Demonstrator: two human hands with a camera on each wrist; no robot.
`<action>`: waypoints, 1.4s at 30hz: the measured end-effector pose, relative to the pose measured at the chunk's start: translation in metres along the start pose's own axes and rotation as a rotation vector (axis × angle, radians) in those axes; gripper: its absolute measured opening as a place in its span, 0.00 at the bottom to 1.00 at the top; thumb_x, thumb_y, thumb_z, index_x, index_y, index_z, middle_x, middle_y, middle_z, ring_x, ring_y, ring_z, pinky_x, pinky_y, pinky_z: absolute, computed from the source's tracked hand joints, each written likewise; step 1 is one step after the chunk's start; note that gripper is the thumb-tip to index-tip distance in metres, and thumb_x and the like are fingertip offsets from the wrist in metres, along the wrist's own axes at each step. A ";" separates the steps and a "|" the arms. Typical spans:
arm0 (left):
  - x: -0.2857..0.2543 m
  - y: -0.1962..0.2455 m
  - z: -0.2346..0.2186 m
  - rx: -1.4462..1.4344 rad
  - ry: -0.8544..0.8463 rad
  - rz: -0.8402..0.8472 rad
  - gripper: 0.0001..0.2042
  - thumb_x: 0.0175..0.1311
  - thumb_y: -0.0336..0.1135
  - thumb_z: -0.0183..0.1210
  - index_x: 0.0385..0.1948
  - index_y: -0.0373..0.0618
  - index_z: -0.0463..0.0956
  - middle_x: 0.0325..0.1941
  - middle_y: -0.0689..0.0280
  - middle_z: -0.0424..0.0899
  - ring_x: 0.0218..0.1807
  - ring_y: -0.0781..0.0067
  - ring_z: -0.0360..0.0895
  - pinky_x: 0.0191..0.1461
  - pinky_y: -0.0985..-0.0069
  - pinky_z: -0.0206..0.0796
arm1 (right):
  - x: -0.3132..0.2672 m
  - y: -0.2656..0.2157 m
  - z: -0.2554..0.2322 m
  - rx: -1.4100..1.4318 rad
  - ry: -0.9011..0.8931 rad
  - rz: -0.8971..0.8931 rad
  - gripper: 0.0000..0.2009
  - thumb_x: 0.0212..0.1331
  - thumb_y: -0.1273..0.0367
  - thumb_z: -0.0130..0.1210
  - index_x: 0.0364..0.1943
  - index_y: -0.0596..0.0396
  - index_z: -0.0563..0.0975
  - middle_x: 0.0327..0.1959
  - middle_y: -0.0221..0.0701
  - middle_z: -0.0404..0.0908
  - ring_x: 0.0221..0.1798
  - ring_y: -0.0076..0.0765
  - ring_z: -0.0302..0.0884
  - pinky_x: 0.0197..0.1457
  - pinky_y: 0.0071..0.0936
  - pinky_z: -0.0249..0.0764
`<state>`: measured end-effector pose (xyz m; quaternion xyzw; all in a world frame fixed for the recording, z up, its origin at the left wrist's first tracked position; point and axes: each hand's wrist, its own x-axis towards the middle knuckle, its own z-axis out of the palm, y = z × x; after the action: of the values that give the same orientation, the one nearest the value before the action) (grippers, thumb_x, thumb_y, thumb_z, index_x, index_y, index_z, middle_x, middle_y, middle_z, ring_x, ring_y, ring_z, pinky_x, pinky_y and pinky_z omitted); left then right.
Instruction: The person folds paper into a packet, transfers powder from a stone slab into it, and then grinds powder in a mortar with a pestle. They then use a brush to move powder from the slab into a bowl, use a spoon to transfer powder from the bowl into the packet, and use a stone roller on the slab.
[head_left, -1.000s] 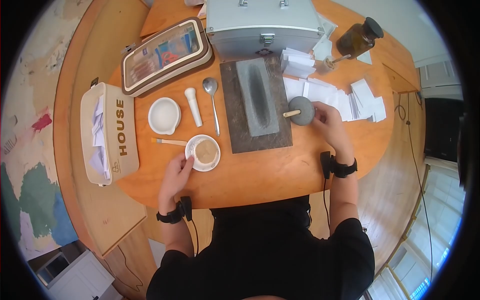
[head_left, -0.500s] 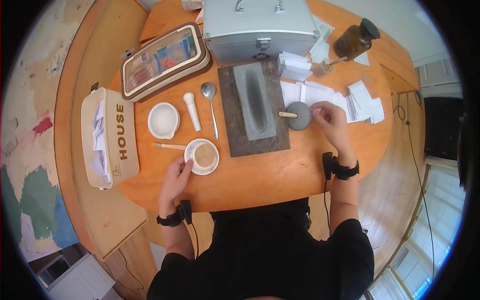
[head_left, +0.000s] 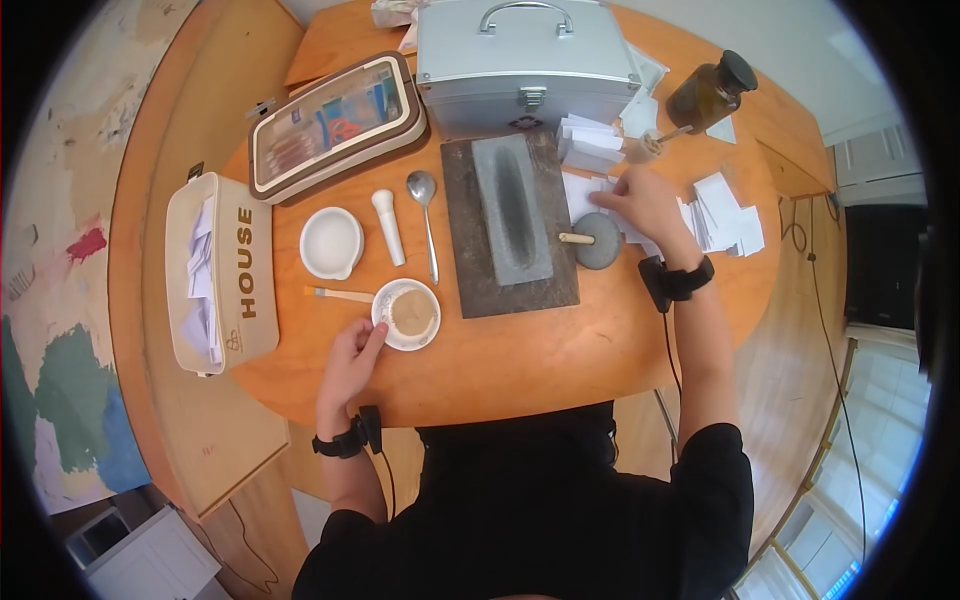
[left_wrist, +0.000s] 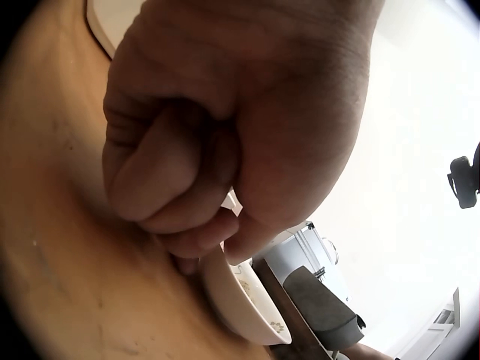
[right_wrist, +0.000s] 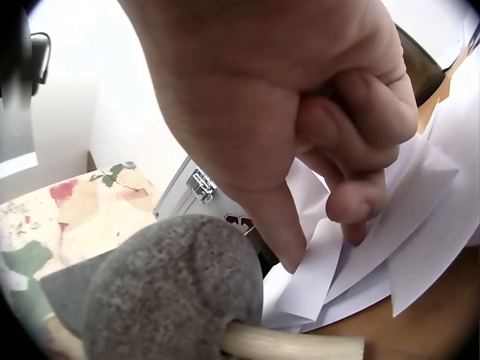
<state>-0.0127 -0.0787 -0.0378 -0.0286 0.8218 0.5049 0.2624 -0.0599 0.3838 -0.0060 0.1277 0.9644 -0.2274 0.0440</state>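
Note:
In the head view my left hand (head_left: 352,362) holds the rim of a small white bowl (head_left: 380,318) with light brown powder (head_left: 412,312) inside. The left wrist view shows the thumb at the rim of the bowl (left_wrist: 244,304) and curled fingers against its outer wall. My right hand (head_left: 652,208) is over white folded papers (head_left: 582,196), thumb and forefinger spread apart. Up close, its fingertips reach either side of a folded paper (right_wrist: 315,274), the other fingers curled. Just below that hand, a round grey stone wheel (head_left: 600,245) with a wooden handle (head_left: 575,238) stands by a grey stone trough (head_left: 530,262).
The trough lies on a dark board (head_left: 475,290). Left of it are a spoon (head_left: 422,190), pestle (head_left: 388,225), mortar (head_left: 332,243) and brush (head_left: 340,294). A silver case (head_left: 480,105), a clear-lidded box (head_left: 340,125) and a dark bottle (head_left: 705,98) stand behind; a HOUSE bin (head_left: 245,310) is at left.
My right hand has left the side of the stone wheel and moved up and left, over the folded papers. The left hand stays at the bowl. The head view has shifted slightly.

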 end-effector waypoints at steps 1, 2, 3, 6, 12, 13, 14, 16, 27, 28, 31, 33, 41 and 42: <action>0.000 0.002 0.000 0.006 0.001 -0.004 0.12 0.72 0.37 0.56 0.30 0.39 0.73 0.17 0.78 0.63 0.21 0.89 0.53 0.23 0.81 0.45 | 0.002 0.003 0.003 -0.010 0.010 -0.036 0.17 0.49 0.58 0.65 0.24 0.62 0.81 0.24 0.45 0.81 0.31 0.50 0.81 0.36 0.40 0.74; -0.001 0.002 0.000 0.001 0.001 -0.001 0.12 0.72 0.37 0.56 0.30 0.39 0.74 0.17 0.78 0.64 0.21 0.89 0.54 0.24 0.82 0.45 | 0.005 0.010 0.008 -0.020 0.020 -0.072 0.16 0.49 0.59 0.64 0.27 0.62 0.81 0.23 0.44 0.81 0.29 0.49 0.80 0.35 0.39 0.73; -0.001 0.003 0.000 -0.007 0.003 0.002 0.12 0.72 0.37 0.56 0.30 0.39 0.74 0.18 0.79 0.64 0.21 0.89 0.54 0.24 0.82 0.45 | 0.007 0.016 0.011 -0.032 0.030 -0.110 0.16 0.50 0.60 0.64 0.30 0.62 0.80 0.23 0.43 0.80 0.28 0.48 0.79 0.35 0.39 0.73; -0.003 0.002 -0.004 -0.021 0.015 0.008 0.11 0.72 0.37 0.56 0.31 0.39 0.74 0.18 0.80 0.65 0.21 0.90 0.54 0.24 0.82 0.45 | 0.002 0.026 0.015 0.004 0.203 -0.119 0.13 0.50 0.63 0.63 0.31 0.60 0.80 0.23 0.41 0.80 0.28 0.46 0.79 0.34 0.38 0.72; -0.010 0.004 -0.020 -0.138 0.111 0.048 0.07 0.72 0.35 0.56 0.34 0.42 0.75 0.18 0.81 0.65 0.21 0.92 0.55 0.24 0.86 0.45 | -0.028 0.022 -0.030 0.129 0.322 -0.048 0.09 0.54 0.66 0.61 0.30 0.59 0.79 0.19 0.34 0.78 0.24 0.36 0.76 0.30 0.31 0.70; -0.012 0.006 -0.024 -0.165 0.110 0.053 0.07 0.72 0.34 0.56 0.34 0.43 0.75 0.18 0.82 0.65 0.21 0.93 0.56 0.24 0.87 0.45 | -0.034 0.021 -0.038 0.170 0.357 -0.064 0.08 0.55 0.67 0.61 0.30 0.59 0.79 0.18 0.32 0.76 0.22 0.32 0.74 0.29 0.28 0.67; -0.015 0.014 -0.025 -0.206 0.096 0.068 0.06 0.72 0.34 0.56 0.35 0.43 0.75 0.18 0.82 0.65 0.21 0.93 0.56 0.25 0.87 0.45 | -0.041 0.020 -0.046 0.211 0.391 -0.081 0.07 0.55 0.68 0.62 0.30 0.58 0.79 0.18 0.30 0.75 0.21 0.28 0.71 0.27 0.26 0.65; -0.025 0.036 -0.024 -0.292 0.070 0.095 0.05 0.72 0.32 0.55 0.36 0.43 0.74 0.18 0.82 0.65 0.20 0.93 0.56 0.25 0.89 0.45 | -0.056 0.009 -0.064 0.258 0.415 -0.117 0.06 0.56 0.69 0.62 0.30 0.58 0.79 0.17 0.27 0.73 0.19 0.22 0.67 0.24 0.23 0.59; -0.016 0.132 0.054 -0.244 -0.597 0.419 0.18 0.68 0.38 0.59 0.53 0.41 0.66 0.40 0.70 0.74 0.30 0.86 0.67 0.32 0.82 0.61 | -0.110 -0.109 -0.051 0.409 -0.117 -0.872 0.04 0.49 0.77 0.63 0.27 0.56 0.79 0.17 0.29 0.75 0.18 0.33 0.73 0.22 0.29 0.65; -0.015 0.128 0.061 -0.258 -0.644 0.426 0.20 0.68 0.40 0.59 0.54 0.41 0.66 0.40 0.70 0.74 0.30 0.85 0.68 0.33 0.82 0.61 | -0.111 -0.120 -0.044 0.407 -0.151 -0.899 0.04 0.49 0.77 0.63 0.27 0.56 0.79 0.17 0.29 0.73 0.18 0.33 0.73 0.22 0.29 0.65; -0.013 0.104 0.075 -0.273 -0.738 0.486 0.22 0.68 0.44 0.59 0.56 0.40 0.64 0.40 0.67 0.77 0.36 0.82 0.73 0.38 0.80 0.65 | -0.112 -0.134 -0.021 0.495 -0.137 -0.849 0.04 0.50 0.76 0.63 0.29 0.56 0.79 0.16 0.29 0.72 0.18 0.34 0.73 0.22 0.29 0.65; -0.017 0.095 0.074 -0.405 -0.739 0.464 0.21 0.70 0.42 0.57 0.56 0.40 0.64 0.42 0.67 0.78 0.40 0.81 0.74 0.42 0.80 0.66 | -0.115 -0.142 -0.011 0.540 -0.141 -0.797 0.04 0.51 0.76 0.63 0.30 0.57 0.79 0.16 0.29 0.72 0.18 0.35 0.73 0.22 0.29 0.65; -0.024 0.082 0.058 -0.510 -0.643 0.402 0.17 0.72 0.37 0.55 0.56 0.41 0.65 0.46 0.67 0.77 0.45 0.82 0.73 0.48 0.79 0.66 | -0.123 -0.151 0.014 0.576 -0.255 -0.718 0.04 0.55 0.74 0.62 0.34 0.56 0.81 0.17 0.31 0.72 0.18 0.37 0.71 0.24 0.31 0.66; -0.023 0.081 0.057 -0.469 -0.643 0.421 0.17 0.71 0.37 0.55 0.56 0.41 0.65 0.47 0.67 0.77 0.45 0.83 0.73 0.47 0.79 0.66 | -0.123 -0.152 0.014 0.553 -0.302 -0.704 0.04 0.55 0.73 0.62 0.34 0.55 0.81 0.17 0.31 0.72 0.18 0.37 0.71 0.24 0.31 0.66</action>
<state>0.0050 0.0038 0.0189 0.2389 0.5500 0.7031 0.3823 0.0182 0.2187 0.0638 -0.2347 0.8352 -0.4927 0.0681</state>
